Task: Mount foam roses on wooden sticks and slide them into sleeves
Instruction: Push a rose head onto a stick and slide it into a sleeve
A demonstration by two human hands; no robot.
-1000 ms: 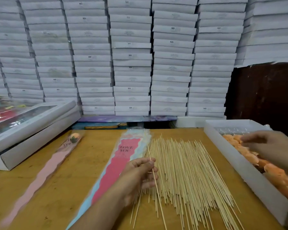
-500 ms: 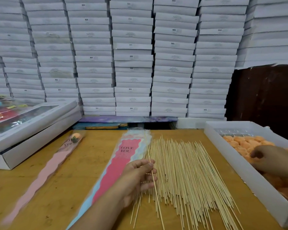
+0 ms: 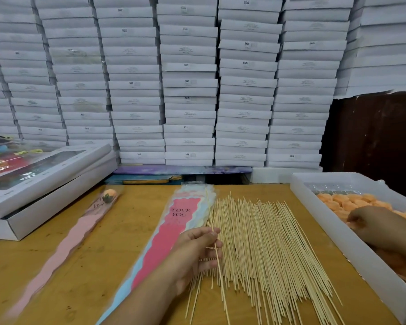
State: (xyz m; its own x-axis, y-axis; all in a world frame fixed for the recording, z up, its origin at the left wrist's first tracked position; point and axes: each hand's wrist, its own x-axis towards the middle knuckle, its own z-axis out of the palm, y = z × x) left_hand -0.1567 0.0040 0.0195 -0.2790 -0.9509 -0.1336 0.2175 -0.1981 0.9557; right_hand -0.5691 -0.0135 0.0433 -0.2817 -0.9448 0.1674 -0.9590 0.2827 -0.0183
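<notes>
Above the table (image 3: pixel 131 231), left hand's (image 3: pixel 192 252) stick (image 3: pixel 217 252) now lifted, steeper.

left hand (image 3: pixel 195 252) at 6 o'clock, fingers curled in a pinch, right hand (image 3: pixel 370 225) at 3 o'clock, knuckles up, fingers hidden

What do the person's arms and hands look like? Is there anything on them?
Both are bare. The left hand and the right hand wear no gloves, rings, watch or bracelets that show, and no sleeves cover the forearms in view. The fingers are bare too.
</notes>
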